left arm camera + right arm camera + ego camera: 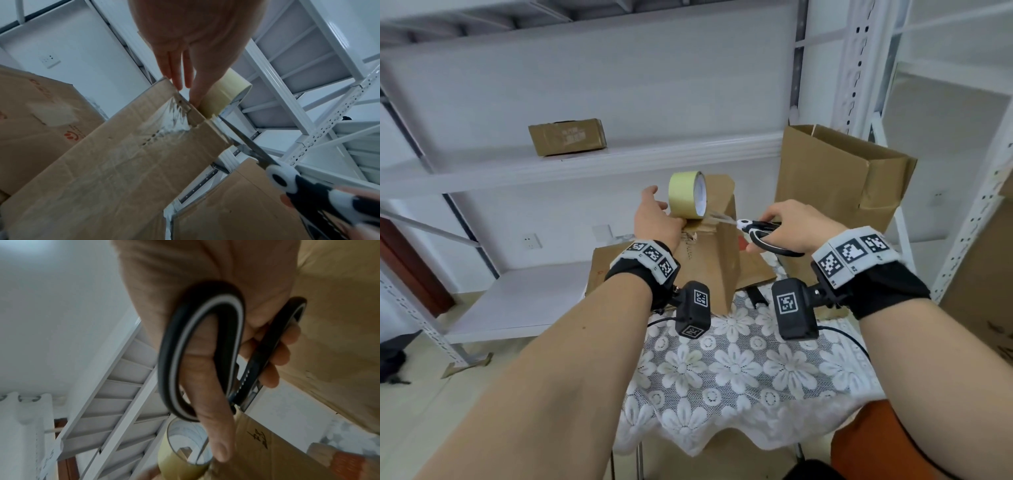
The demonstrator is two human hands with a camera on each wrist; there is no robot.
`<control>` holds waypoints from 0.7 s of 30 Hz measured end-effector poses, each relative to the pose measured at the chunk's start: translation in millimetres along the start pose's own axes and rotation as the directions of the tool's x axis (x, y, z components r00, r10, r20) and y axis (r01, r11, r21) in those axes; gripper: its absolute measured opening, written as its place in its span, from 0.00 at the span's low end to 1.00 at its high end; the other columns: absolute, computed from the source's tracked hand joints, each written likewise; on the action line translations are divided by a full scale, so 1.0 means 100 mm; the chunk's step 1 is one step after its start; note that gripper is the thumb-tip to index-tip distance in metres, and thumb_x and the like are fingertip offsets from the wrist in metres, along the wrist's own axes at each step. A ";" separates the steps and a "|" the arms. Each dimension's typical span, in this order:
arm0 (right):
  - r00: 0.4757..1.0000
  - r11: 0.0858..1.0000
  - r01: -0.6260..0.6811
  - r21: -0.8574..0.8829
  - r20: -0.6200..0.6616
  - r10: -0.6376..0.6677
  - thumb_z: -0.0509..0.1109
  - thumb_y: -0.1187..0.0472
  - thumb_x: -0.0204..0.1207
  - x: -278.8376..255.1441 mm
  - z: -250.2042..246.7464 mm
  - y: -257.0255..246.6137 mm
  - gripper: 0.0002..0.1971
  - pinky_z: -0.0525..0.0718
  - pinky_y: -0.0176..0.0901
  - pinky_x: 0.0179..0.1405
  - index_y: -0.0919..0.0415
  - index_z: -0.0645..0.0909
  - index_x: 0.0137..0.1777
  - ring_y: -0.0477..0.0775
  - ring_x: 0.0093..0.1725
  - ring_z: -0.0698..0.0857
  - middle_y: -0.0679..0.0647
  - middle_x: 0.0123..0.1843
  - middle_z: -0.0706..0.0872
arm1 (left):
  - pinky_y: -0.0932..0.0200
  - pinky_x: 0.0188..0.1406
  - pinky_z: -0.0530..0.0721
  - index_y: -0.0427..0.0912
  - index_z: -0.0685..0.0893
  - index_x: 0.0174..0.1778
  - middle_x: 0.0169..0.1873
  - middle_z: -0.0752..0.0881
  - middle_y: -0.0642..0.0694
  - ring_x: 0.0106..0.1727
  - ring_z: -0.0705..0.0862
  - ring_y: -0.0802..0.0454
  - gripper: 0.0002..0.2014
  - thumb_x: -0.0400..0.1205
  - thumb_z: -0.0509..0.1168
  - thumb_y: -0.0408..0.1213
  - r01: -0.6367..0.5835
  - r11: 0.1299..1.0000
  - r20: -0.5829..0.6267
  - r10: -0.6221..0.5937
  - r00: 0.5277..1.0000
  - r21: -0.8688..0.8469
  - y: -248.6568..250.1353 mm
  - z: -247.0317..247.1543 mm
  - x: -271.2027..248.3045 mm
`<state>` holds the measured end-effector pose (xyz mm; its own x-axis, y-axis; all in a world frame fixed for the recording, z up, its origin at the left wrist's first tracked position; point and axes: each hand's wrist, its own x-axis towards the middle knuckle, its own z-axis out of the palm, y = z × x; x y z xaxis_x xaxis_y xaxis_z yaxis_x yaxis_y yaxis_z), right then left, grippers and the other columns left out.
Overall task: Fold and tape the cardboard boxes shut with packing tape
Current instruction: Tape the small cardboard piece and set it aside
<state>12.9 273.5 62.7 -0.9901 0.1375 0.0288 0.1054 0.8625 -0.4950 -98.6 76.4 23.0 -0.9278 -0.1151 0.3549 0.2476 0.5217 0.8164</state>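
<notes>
A tall brown cardboard box [710, 263] stands on the table, with clear tape wrinkled across its top [170, 123]. A yellowish roll of packing tape [686, 195] stands on edge on the box top. My left hand [655, 216] rests beside the roll, its straight fingers [179, 76] pressing the box's top edge. My right hand [796, 228] grips black-and-white scissors [762, 231] by the loops [201, 350]. The blades [255, 151] point at the short tape strip between the roll [223, 95] and the box; whether they touch it is unclear.
A large open cardboard box [839, 185] stands behind on the right, and a small shut box [567, 137] sits on the white shelf. Flat cardboard [606, 267] lies under the tall box. The lace-covered table [739, 370] is ringed by metal shelving; an orange stool [876, 442] stands near right.
</notes>
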 end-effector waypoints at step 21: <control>1.000 0.986 0.012 -0.167 0.024 -0.008 0.78 0.43 0.66 0.13 -0.02 -0.14 0.28 0.83 0.51 0.57 0.52 0.79 0.64 0.56 0.54 0.83 0.52 0.57 0.84 | 0.59 0.34 0.80 0.40 0.75 0.54 0.45 0.80 0.47 0.43 0.80 0.49 0.14 0.78 0.68 0.42 0.025 0.985 0.054 -0.016 0.998 -0.169 0.16 0.09 -0.09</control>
<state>-0.9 264.2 72.0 -0.9928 0.1189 0.0121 0.1075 0.9332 -0.3429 -88.4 93.2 28.9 -0.9454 -0.0772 0.3166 0.2681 0.3678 0.8904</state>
